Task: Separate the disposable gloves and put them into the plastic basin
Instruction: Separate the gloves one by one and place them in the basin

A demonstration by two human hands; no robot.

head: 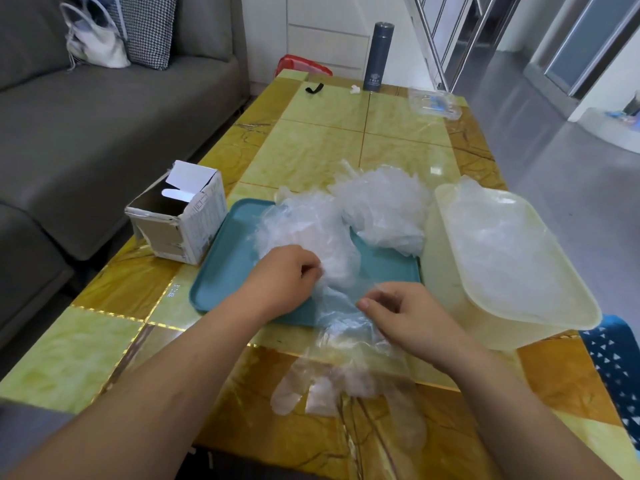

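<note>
A heap of clear disposable gloves (pixel 360 213) lies across the teal tray (pixel 228 268) in the middle of the table. My left hand (pixel 280 278) pinches glove film at the heap's near edge. My right hand (pixel 405 317) pinches the cuff of a glove (pixel 346 362) that trails off the tray toward me, its fingers spread on the table. The pale translucent plastic basin (pixel 540 317) stands to the right of the tray and holds several loose gloves (pixel 502 244).
An opened, torn cardboard box (pixel 180 216) sits left of the tray. At the table's far end stand a grey flask (pixel 377 57), a black strap (pixel 314 89) and a clear packet (pixel 433 102). A grey sofa (pixel 86 133) runs along the left.
</note>
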